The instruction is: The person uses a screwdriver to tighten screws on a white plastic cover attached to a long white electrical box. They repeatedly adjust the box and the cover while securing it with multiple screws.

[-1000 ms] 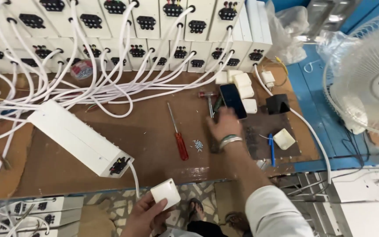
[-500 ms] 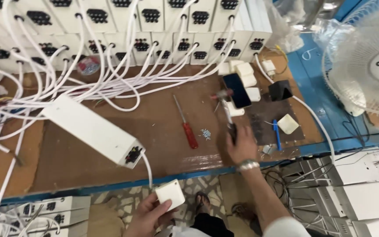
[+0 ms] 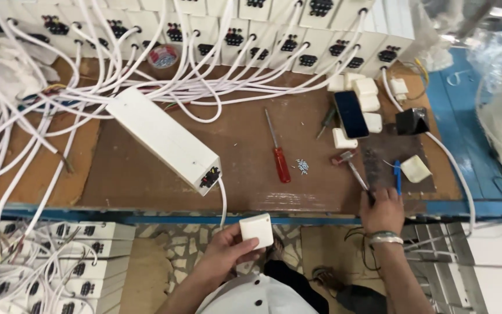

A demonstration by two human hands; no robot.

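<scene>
Left hand (image 3: 225, 251): fingers wrapped round white plug (image 3: 257, 230), below bench edge (image 3: 146, 218).
Right hand (image 3: 382, 209): closed on small hammer (image 3: 352, 168), apparently.
Risk: hammer could scatter loose screws (image 3: 302, 166).

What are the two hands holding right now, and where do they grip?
The left hand holds a small white box by its lower edge and side. The right hand grips a small hammer by the end of its handle.

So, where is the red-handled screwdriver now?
In the head view, the red-handled screwdriver lies mid-table, between the long white box and the small screws.
</scene>
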